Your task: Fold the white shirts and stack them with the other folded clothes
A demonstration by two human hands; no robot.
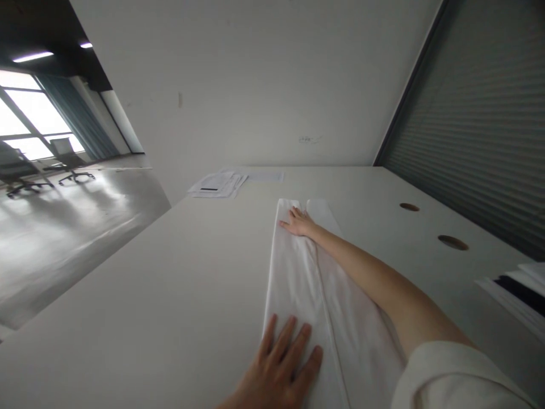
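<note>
A pair of white trousers (293, 272) lies lengthwise on the white table (191, 284), the two legs side by side with a narrow gap between their far ends. Flat on the far end of the left leg rests my right hand (298, 222), fingers spread, its arm stretched across the right leg. My left hand (281, 366) lies on the near part of the left leg, palm down and fingers apart. Light wrinkles run along the cloth between the hands. The trousers' near end is cut off by the frame and partly hidden by my left hand.
Loose papers (219, 184) lie at the table's far left. More papers with a dark item (522, 292) sit at the right edge. Two round holes (453, 242) open near the blinds (477, 130). Office chairs (68, 156) stand on the floor beyond.
</note>
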